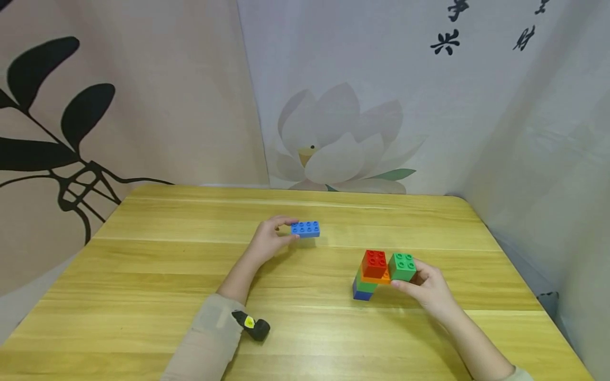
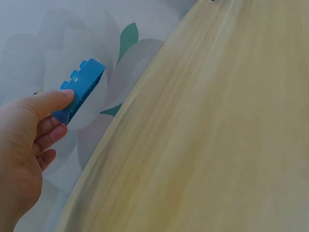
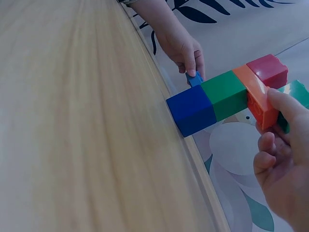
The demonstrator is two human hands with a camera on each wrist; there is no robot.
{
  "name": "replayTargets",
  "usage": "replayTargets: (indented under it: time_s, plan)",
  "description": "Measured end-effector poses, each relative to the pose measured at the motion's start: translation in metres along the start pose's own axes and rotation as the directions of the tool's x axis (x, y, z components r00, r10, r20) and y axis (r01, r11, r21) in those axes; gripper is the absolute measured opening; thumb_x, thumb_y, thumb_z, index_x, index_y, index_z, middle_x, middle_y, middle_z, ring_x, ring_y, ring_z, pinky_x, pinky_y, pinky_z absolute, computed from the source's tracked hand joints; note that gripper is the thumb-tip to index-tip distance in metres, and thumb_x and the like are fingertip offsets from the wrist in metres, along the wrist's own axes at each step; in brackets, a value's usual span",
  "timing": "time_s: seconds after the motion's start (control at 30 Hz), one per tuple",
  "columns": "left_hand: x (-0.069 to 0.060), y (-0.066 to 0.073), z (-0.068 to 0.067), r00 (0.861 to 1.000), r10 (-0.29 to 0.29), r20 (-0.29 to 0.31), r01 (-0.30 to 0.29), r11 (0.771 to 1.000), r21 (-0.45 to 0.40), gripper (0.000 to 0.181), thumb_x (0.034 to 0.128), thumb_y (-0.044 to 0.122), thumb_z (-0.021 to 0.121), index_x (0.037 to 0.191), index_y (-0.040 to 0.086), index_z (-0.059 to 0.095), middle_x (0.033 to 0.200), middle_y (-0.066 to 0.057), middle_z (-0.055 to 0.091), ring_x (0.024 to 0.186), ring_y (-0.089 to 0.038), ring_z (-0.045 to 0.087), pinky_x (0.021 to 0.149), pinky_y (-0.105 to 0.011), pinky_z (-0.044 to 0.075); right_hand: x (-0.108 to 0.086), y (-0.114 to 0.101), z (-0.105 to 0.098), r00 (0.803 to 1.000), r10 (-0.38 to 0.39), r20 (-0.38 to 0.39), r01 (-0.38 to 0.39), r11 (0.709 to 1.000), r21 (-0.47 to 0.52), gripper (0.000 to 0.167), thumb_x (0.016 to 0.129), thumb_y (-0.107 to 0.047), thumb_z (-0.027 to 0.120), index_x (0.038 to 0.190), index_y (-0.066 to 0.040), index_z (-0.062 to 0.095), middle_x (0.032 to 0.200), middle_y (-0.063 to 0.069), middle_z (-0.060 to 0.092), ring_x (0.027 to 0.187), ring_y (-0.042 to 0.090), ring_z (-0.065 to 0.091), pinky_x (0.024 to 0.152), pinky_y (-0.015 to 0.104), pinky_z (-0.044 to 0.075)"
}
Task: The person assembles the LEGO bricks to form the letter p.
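My left hand pinches one end of a light blue toy building brick between thumb and fingers. In the left wrist view this brick points away from the thumb. To the right stands a small tower: dark blue brick at the bottom, a green brick above, then an orange brick jutting out to the right, with a red brick on top. My right hand holds another green brick beside the red one, over the orange overhang. Whether it is seated there, I cannot tell.
The bricks are on a wooden table. A black strap device is on the left sleeve. Behind the table hangs a cloth backdrop with a printed flower and dark leaves.
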State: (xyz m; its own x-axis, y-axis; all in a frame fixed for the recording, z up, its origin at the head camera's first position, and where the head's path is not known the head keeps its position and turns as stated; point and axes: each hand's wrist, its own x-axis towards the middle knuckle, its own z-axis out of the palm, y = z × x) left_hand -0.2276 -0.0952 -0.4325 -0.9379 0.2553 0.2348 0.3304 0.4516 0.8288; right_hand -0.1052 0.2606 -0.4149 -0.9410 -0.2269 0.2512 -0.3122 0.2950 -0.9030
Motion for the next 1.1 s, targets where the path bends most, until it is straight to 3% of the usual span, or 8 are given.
replayTargets:
  time_s: [0.3, 0.6, 0.87, 1.1]
  plan:
    - [-0.001, 0.021, -0.003, 0.998, 0.050, -0.033, -0.050, 0.999, 0.013, 0.036, 0.0817, 0.018, 0.078, 0.116, 0.009, 0.069, 0.120, -0.004, 0.063, 0.115, -0.023, 0.053, 0.096, -0.045, 0.042, 0.000, 0.001, -0.001, 1.000, -0.007, 0.016, 0.007, 1.000, 0.015, 0.029, 0.082, 0.005, 0.070, 0.109, 0.010, 0.060, 0.093, 0.000, 0.068, 0.078, 0.014, 0.063, 0.065, 0.028, 0.053]
    - [-0.006, 0.047, -0.001, 0.993, 0.112, -0.026, -0.113, 0.993, -0.038, 0.038, 0.0801, 0.017, 0.079, 0.115, 0.008, 0.069, 0.121, -0.002, 0.062, 0.116, -0.021, 0.052, 0.097, -0.049, 0.041, 0.000, 0.003, -0.001, 1.000, -0.015, 0.021, 0.015, 1.000, 0.023, 0.029, 0.082, 0.006, 0.070, 0.109, 0.011, 0.060, 0.094, 0.000, 0.068, 0.079, 0.013, 0.063, 0.066, 0.028, 0.054]
    - [-0.009, 0.069, 0.001, 0.973, 0.228, -0.029, -0.230, 0.972, -0.044, 0.037, 0.0783, 0.014, 0.080, 0.113, 0.006, 0.070, 0.117, -0.001, 0.063, 0.114, -0.017, 0.053, 0.099, -0.040, 0.040, 0.001, 0.004, -0.002, 1.000, -0.017, 0.023, 0.016, 1.000, 0.024, 0.029, 0.081, 0.006, 0.070, 0.108, 0.012, 0.059, 0.094, -0.001, 0.068, 0.080, 0.012, 0.063, 0.067, 0.028, 0.054]
    - [-0.014, 0.091, 0.005, 0.963, 0.267, -0.030, -0.268, 0.963, -0.040, 0.037, 0.0775, 0.014, 0.081, 0.112, 0.008, 0.070, 0.115, -0.001, 0.064, 0.112, -0.016, 0.053, 0.098, -0.039, 0.042, 0.000, 0.004, -0.002, 1.000, -0.016, 0.023, 0.016, 1.000, 0.018, 0.029, 0.082, 0.006, 0.070, 0.109, 0.011, 0.059, 0.093, 0.000, 0.068, 0.079, 0.014, 0.063, 0.066, 0.028, 0.054]
